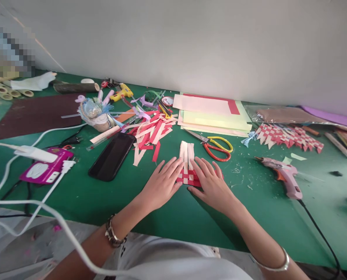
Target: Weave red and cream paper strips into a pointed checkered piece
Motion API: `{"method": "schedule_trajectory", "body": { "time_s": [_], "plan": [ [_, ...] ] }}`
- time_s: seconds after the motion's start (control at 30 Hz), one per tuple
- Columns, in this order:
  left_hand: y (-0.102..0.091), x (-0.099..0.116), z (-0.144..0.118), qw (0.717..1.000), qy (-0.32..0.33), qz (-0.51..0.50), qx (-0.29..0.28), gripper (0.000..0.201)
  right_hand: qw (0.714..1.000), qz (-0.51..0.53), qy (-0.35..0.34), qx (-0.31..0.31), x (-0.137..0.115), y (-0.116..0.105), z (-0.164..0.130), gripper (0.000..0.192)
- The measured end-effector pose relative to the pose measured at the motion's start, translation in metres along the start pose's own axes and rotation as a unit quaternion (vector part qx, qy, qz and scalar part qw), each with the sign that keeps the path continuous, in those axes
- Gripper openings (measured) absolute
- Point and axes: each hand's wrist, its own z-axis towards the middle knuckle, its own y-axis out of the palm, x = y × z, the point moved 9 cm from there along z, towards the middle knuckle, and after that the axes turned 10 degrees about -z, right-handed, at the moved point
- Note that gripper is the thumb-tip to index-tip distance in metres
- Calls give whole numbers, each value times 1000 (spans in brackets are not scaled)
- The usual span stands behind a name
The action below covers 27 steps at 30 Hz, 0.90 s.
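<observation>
A small woven piece of red and pale pink paper strips [187,178] lies flat on the green table in front of me. Its pale strip ends point away toward the wall. My left hand [163,182] rests on its left side, fingers stretched out and lying flat. On the right side lies my right hand [210,179], its fingers also extended and spread over the weave. Both hands hide parts of the piece. Just beyond my right hand are scissors [215,147] with one yellow and one red handle. Loose red and pink paper strips [154,132] are heaped beyond my left hand.
A black phone [112,156] and a purple power strip [47,165] with white cables lie left. A pink glue gun [282,175] trails its cord at right. Paper sheets [214,112], a finished-looking woven band [290,137] and a yellow glue gun [122,92] lie farther back, before the wall.
</observation>
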Motion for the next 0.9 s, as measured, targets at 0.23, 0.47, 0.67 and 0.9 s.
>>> {"method": "schedule_trajectory", "body": {
  "time_s": [0.23, 0.47, 0.67, 0.9],
  "plan": [
    [27, 16, 30, 998, 39, -3, -45, 51, 997, -13, 72, 24, 20, -7, -7, 46],
    [39, 13, 32, 997, 21, -1, -69, 52, 994, -41, 103, 14, 28, -4, -2, 25],
    [39, 14, 31, 997, 21, 1, -69, 52, 994, -58, 94, 1, 28, -6, 4, 15],
    [33, 14, 29, 999, 32, -21, -35, 47, 997, -11, 73, -22, 28, -13, 14, 14]
  ]
}}
